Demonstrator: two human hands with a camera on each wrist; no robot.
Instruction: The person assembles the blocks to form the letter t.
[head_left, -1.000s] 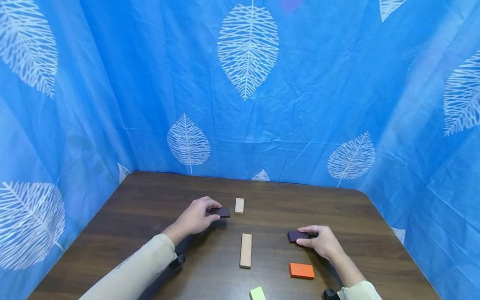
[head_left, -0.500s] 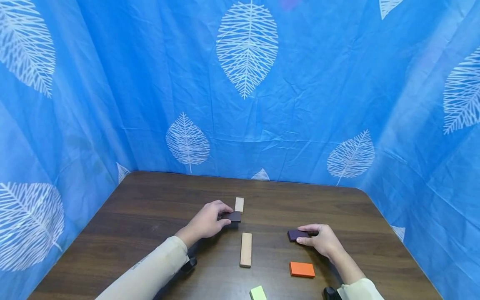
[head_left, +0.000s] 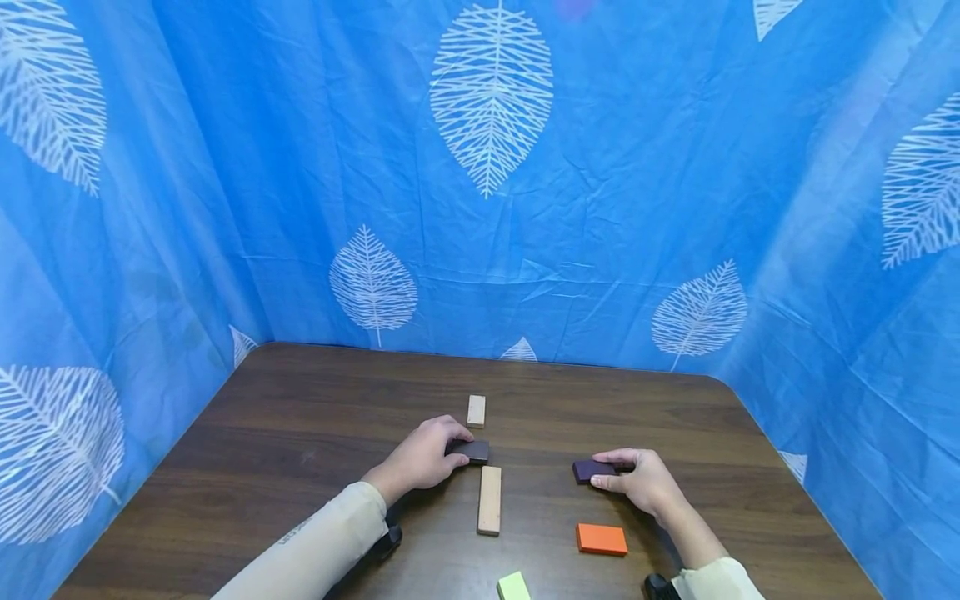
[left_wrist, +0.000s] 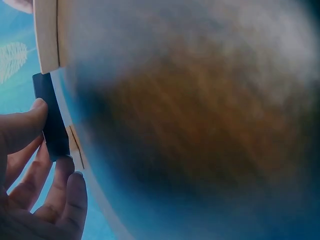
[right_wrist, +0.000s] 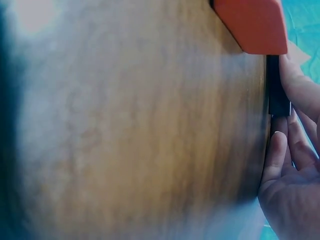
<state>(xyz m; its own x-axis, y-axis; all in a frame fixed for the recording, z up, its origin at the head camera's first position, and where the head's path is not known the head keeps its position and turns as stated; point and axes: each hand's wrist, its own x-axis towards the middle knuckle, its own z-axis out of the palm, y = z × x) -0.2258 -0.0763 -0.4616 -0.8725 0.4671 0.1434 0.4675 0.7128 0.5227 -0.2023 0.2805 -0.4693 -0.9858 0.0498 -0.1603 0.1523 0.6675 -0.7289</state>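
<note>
My left hand pinches a dark brown block between thumb and fingers. That block lies between a short pale wooden block farther back and a longer pale wooden block nearer me. In the left wrist view, the dark block sits close to the end of the pale one; whether they touch I cannot tell. On the right, my right hand pinches a dark purple block by its sides, with the fingers hiding its right end. The right wrist view shows this block partly behind the orange block.
An orange block lies in front of the purple one. At the lower edge of the head view is a light green block, partly cut off. Blue leaf-patterned cloth surrounds the back and sides of the brown wooden table.
My left hand has carried the dark brown block right and toward me, from left of the short pale block to just behind the long one. My right hand stays on the purple block.
</note>
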